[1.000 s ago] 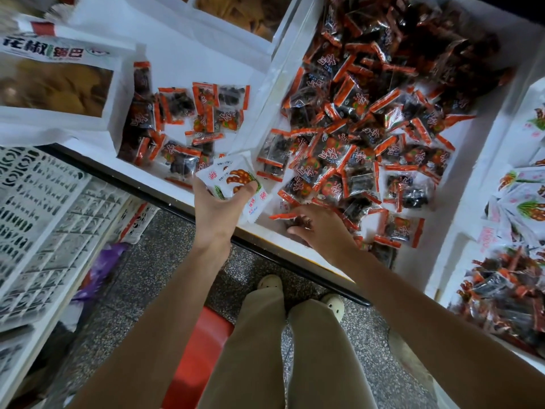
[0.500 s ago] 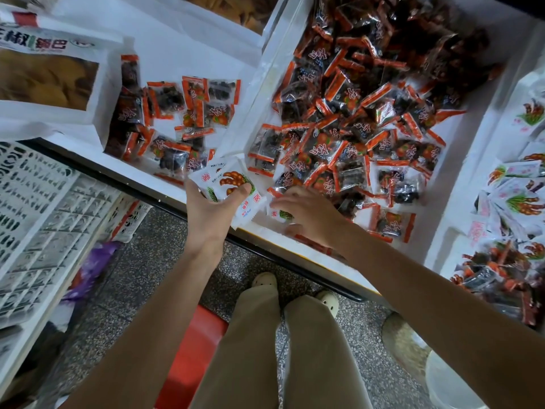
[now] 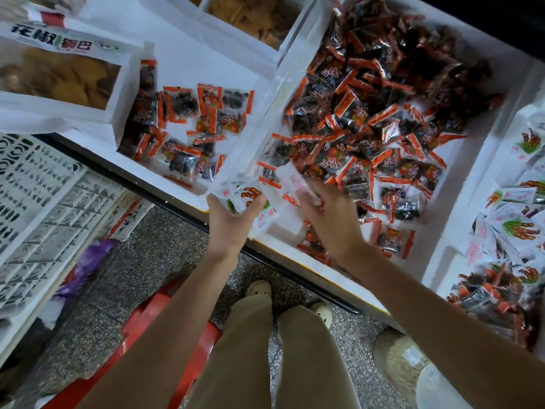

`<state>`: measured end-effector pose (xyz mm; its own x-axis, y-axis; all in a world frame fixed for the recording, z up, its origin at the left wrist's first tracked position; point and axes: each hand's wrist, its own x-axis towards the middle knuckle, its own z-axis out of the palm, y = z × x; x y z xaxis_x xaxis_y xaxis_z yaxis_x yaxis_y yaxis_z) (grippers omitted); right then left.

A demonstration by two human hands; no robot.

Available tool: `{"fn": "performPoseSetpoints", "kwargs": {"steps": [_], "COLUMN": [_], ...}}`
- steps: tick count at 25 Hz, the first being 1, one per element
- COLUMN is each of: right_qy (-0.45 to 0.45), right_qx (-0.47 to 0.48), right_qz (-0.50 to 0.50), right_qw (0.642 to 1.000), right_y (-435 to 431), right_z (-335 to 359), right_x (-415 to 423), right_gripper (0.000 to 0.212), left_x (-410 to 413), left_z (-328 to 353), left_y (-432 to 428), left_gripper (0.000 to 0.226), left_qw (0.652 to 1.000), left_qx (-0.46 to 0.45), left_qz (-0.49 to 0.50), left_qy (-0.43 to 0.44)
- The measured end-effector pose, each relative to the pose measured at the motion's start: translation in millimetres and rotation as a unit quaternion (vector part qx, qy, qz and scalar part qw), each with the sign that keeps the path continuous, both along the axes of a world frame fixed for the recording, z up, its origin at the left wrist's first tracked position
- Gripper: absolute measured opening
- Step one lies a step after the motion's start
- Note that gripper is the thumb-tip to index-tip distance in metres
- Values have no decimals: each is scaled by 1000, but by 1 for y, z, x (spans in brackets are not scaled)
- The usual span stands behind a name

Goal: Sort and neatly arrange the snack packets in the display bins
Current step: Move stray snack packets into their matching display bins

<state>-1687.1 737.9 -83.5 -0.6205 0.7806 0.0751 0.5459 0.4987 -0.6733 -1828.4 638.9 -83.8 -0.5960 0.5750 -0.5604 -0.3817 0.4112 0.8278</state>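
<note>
White packet (image 3: pixel 295 184) now pinched in right hand (image 3: pixel 330 214), pulled out of red packets (image 3: pixel 368 113) it was digging under; left hand (image 3: pixel 230 222) grips white stack (image 3: pixel 244 196). One stray removed.

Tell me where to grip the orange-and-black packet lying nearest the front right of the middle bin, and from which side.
Probably pinch the orange-and-black packet by the orange sealed strip on its right end, coming from above on the right. It lies flat on the middle bin floor, that strip borders bare floor, and the lumpy centre gives a poorer grip.
</note>
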Motion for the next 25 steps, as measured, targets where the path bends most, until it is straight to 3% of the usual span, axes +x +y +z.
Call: {"fn": "performPoseSetpoints", "kwargs": {"steps": [3,5,9,10,12,13,14,16,17,19,22,25], "right_qy": [-32,-38,70,65,-61,-187,-310,-427,-447,-472,-437,-383], "right_qx": [91,99,-28,-21,84,130,177,273,297,290,316,268], "right_qz": [52,65,140,142,158,191,232,265,258,230,157,176], "right_qw": [994,992,987,988,982,955,905,820,804,800,827,866], "right_y": [-27,-35,-28,-15,21,40,57,83,97,130,142,112], "right_z": [3,0,3,0,-11,-16,-21,-30,-30,-28,-22,-37], "right_x": [-15,-20,-13,-13,-20,-27,-35,-42,-41,-29,-8,2], "right_gripper": [41,44,43,41,41,47,53,57,57,59,73,57], "left_x": [14,17,-6,-13,-27,-33,-38,-42,-44,-44,-38,-30], "left_z": [7,6,2,2,0,-1,-2,-4,-7,-9,-6,-7], "left_y": [9,13,16,15,15,14,15,16,17,20,28,35], "left_gripper": [98,112,126,130,131,127,121,104,96,101,120,114], "left_qw": [998,996,998,998,998,998,997,997,997,997,998,997], "left_qx": [23,27,10,1,-5,-2,5,13,12,8,13,20], "left_qz": [5,1,27,32,34,34,40,47,47,43,31,20], "left_qy": [-59,-89,-62,-58,-57,-55,-58,-56,-53,-57,-62,-67]}}
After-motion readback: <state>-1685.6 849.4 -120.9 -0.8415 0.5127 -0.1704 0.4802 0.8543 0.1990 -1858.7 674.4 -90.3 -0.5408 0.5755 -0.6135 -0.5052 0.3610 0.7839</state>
